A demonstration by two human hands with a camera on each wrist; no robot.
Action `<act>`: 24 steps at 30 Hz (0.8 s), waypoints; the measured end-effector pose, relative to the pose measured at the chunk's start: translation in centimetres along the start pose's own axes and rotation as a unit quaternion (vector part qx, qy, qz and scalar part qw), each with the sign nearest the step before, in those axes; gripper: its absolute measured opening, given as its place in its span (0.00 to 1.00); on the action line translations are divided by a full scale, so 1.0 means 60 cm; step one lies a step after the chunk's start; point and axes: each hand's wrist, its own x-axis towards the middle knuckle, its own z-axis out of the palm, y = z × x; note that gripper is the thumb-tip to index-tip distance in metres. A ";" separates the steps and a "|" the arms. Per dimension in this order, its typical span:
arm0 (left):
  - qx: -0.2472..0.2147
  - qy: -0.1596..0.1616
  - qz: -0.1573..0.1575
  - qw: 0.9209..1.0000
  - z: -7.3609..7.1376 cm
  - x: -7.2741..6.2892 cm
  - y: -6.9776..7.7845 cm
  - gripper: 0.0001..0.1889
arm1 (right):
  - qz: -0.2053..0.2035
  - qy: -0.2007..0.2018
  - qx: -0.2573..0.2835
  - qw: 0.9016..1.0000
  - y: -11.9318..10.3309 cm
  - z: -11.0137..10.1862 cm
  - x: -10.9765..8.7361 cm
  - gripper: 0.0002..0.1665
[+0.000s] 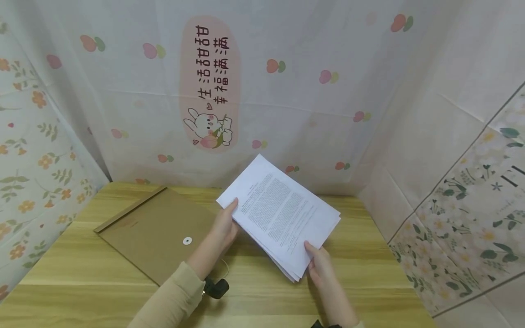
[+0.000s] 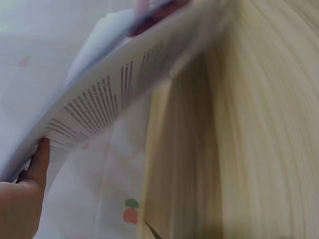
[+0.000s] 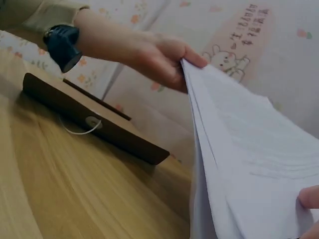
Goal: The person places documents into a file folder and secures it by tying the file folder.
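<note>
A stack of printed white paper sheets [image 1: 279, 214] is held tilted above the table by both hands. My left hand [image 1: 225, 225] grips its left edge, thumb on top and fingers underneath. My right hand [image 1: 320, 264] pinches the near right corner, its thumb lying on the printed face. In the right wrist view the sheets [image 3: 249, 144] fan slightly apart along one edge. The left wrist view shows the underside of the stack [image 2: 94, 109], with printed lines on it. To the left a brown kraft envelope [image 1: 151, 228] with a white button lies on the table, partly behind my left forearm.
The wood-grain table [image 1: 254, 300] ends at a white curtain [image 1: 287, 105] printed with fruit and a rabbit. Floral cloths [image 1: 37, 159] hang at both sides. A pale string [image 1: 225, 269] trails from the envelope near a black wrist camera [image 1: 217, 288].
</note>
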 end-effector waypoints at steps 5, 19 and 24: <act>-0.025 -0.013 -0.001 1.000 0.007 -0.017 0.016 0.21 | 0.000 -0.027 -0.041 0.999 0.010 0.004 0.001 0.32; 0.021 -0.107 0.024 0.994 0.012 -0.065 0.074 0.24 | 0.085 -0.205 0.109 0.969 0.020 0.009 -0.003 0.13; 0.027 -0.104 0.026 0.994 -0.003 -0.073 0.085 0.23 | 0.046 -0.234 0.151 0.959 0.020 0.010 -0.007 0.19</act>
